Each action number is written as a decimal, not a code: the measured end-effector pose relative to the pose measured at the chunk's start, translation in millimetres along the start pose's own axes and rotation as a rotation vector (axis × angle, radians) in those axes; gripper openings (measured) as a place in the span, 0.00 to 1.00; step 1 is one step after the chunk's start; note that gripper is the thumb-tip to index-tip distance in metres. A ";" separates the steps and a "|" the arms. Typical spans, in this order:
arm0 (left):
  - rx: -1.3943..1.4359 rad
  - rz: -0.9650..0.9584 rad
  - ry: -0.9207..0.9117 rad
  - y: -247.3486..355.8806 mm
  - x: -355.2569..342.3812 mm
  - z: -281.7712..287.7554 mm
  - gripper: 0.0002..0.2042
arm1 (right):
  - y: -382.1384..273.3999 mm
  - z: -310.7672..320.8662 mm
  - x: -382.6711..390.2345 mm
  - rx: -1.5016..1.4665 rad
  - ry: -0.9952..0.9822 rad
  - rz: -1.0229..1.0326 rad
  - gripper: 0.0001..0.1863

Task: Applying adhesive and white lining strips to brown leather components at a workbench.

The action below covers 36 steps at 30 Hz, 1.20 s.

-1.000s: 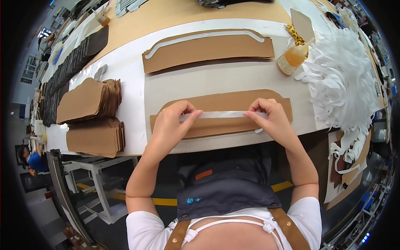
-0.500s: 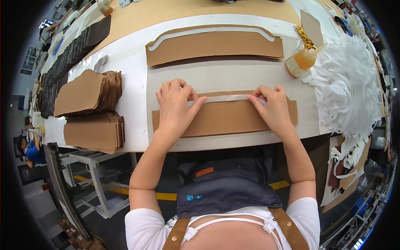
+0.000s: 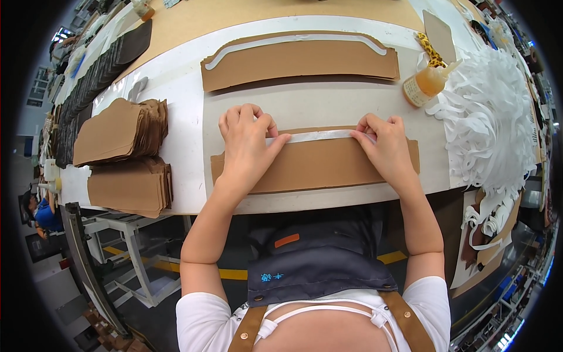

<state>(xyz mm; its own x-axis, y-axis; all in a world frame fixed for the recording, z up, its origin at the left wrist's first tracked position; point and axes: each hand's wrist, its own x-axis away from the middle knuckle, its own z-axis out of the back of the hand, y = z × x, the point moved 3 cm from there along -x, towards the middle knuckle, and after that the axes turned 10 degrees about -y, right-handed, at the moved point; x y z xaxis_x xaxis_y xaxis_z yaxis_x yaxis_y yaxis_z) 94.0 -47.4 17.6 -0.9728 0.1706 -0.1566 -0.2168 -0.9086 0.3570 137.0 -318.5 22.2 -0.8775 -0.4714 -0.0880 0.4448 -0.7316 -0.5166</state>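
A brown panel [image 3: 314, 167] with a shaped upper edge lies on the table in front of me. Along that edge runs a white strip [image 3: 316, 136]. My left hand [image 3: 247, 141] pinches the strip near its left part, thumb and forefinger together. Toward the right part, my right hand [image 3: 384, 144] pinches the same strip between thumb and fingers. Between both hands the strip lies on or just over the panel's edge; whether it is pressed down all along, I cannot tell. The strip's ends are hidden behind my fingers.
Farther back lies a stack of brown panels [image 3: 305, 64], the top one edged with a white strip. A bottle of amber liquid [image 3: 423, 87] stands right of it, beside a heap of white strips [image 3: 484, 117]. Stacked brown pieces [image 3: 111, 132] and dark pieces [image 3: 111, 61] lie left.
Both hands keep their pinch on the strip and have shifted only slightly. The whole view has moved a little.
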 end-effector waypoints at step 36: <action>-0.014 -0.010 0.002 0.8 0.1 0.0 0.14 | 10.8 8.0 -1.5 -0.079 -0.082 -0.073 0.13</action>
<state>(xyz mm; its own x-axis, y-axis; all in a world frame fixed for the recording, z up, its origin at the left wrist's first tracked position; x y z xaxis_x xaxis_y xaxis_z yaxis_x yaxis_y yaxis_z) 93.7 -48.1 17.9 -0.9704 0.1795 -0.1616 -0.2257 -0.9122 0.3421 144.6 -329.6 23.5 -0.8879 -0.4595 0.0202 0.3623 -0.7257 -0.5848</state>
